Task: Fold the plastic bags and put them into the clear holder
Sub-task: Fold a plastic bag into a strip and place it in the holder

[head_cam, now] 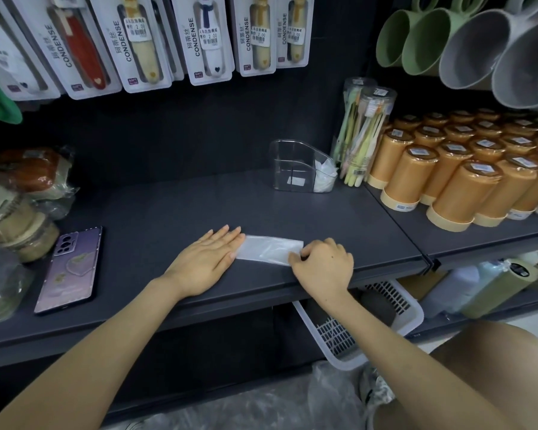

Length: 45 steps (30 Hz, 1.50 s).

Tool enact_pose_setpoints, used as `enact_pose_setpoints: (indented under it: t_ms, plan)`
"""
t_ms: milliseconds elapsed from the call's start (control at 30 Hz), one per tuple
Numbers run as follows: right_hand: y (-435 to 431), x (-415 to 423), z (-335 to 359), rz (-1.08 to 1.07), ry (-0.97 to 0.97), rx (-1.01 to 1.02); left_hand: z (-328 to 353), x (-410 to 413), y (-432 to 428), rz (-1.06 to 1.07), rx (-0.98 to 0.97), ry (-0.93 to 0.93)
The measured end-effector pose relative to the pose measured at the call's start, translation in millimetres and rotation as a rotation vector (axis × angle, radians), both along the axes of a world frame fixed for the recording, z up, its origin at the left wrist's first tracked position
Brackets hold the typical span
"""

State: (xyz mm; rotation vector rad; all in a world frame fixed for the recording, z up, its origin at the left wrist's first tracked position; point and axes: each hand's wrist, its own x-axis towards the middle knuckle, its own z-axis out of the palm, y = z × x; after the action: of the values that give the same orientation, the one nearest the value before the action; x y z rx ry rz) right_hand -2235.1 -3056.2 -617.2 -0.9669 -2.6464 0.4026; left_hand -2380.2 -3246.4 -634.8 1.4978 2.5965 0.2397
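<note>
A thin clear plastic bag (269,249), folded into a long strip, lies flat on the dark shelf (168,218) near its front edge. My left hand (207,262) rests flat on the strip's left end, fingers together and stretched out. My right hand (323,265) pinches the strip's right end between thumb and fingers. The clear holder (295,169) stands farther back on the shelf, to the right. A folded white bag (323,178) sits in its right compartment; the left part looks empty.
A purple phone (70,268) lies left of my hands. Wrapped goods (19,193) crowd the far left. Toothbrush tubes (361,131) and orange cups (448,172) fill the right. A white basket (367,324) sits below, loose plastic bags (261,401) on the floor.
</note>
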Motion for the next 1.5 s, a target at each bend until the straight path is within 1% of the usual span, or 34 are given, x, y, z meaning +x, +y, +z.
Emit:
enact_pose_setpoints:
  t_ms: [133, 200, 233, 300, 333, 367, 433, 467, 600, 700, 800, 867, 933, 1000, 1067, 1100, 1167, 1300, 1367, 1500]
  plan:
    - [-7, -5, 2, -0.095, 0.068, -0.119, 3, 3, -1, 0.014, 0.036, -0.026]
    - [-7, -5, 3, -0.082, 0.151, -0.218, 8, 8, -1, 0.076, 0.092, -0.105]
    - [-6, -4, 5, -0.053, 0.216, -0.317, 11, 10, -1, 0.128, 0.159, -0.166]
    - [-1, 1, 17, 0.036, 0.315, -0.502, 18, 13, -2, 0.259, 0.346, -0.322]
    - [2, 3, 24, 0.094, 0.331, -0.534, 23, 14, -1, 0.307, 0.425, -0.389]
    - [7, 4, 31, 0.156, 0.332, -0.544, 30, 15, 1, 0.323, 0.462, -0.416]
    - [15, 4, 47, 0.294, 0.326, -0.571, 44, 20, 10, 0.297, 0.464, -0.424]
    - [19, 4, 55, 0.364, 0.312, -0.589, 51, 23, 15, 0.268, 0.473, -0.460]
    - [28, -1, 90, 0.563, 0.257, -0.628, 76, 36, 31, 0.168, 0.502, -0.772]
    - [31, -7, 108, 0.637, 0.212, -0.601, 82, 43, 33, 0.182, 0.581, -0.889]
    - [32, -12, 120, 0.628, 0.215, -0.637, 84, 49, 32, 0.250, 0.668, -0.961]
    - [28, -9, 120, 0.592, 0.288, -0.788, 86, 54, 32, 0.313, 0.750, -1.027]
    - [19, -1, 110, 0.515, 0.375, -1.014, 86, 59, 32, 0.395, 0.853, -1.098]
    - [6, 8, 94, 0.430, 0.355, -1.155, 86, 64, 32, 0.465, 0.929, -1.128]
    - [-7, 13, 79, 0.377, 0.310, -1.241, 85, 69, 32, 0.501, 0.959, -1.134]
    - [-12, 14, 74, 0.360, 0.321, -1.273, 84, 72, 33, 0.516, 0.967, -1.137]
    - [-18, 12, 69, 0.344, 0.373, -1.295, 82, 77, 33, 0.548, 0.987, -1.149]
    - [-27, 8, 66, 0.325, 0.447, -1.260, 80, 83, 30, 0.570, 0.984, -1.163]
    - [-27, 8, 66, 0.332, 0.464, -1.257, 81, 83, 25, 0.547, 0.961, -1.155]
    - [-23, 10, 67, 0.370, 0.491, -1.258, 82, 80, 15, 0.468, 0.925, -1.196]
